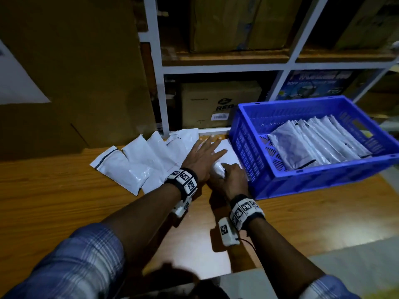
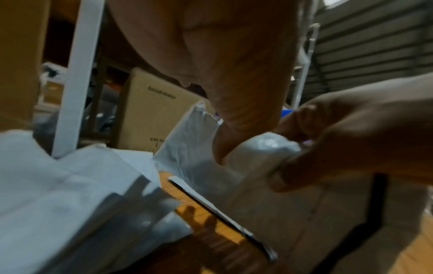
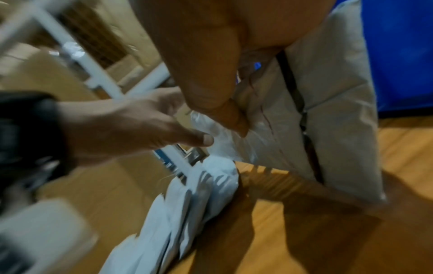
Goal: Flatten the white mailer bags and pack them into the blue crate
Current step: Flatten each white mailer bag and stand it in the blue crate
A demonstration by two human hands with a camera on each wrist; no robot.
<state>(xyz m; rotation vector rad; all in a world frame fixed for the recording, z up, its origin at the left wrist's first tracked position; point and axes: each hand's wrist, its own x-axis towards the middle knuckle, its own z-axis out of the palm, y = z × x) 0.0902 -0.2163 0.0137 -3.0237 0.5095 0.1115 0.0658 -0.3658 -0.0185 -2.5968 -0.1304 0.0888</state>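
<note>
Checked sleeves [image 1: 86,262] nearest, left hand [image 1: 203,156] spread flat, pressing white mailer [image 1: 230,156] onto surface [image 1: 64,190], right hand [image 1: 232,180] grasping mailer's bunched near end, mailer just beside blue crate [image 1: 323,172], more mailers [image 1: 133,162] fanned to left
</note>
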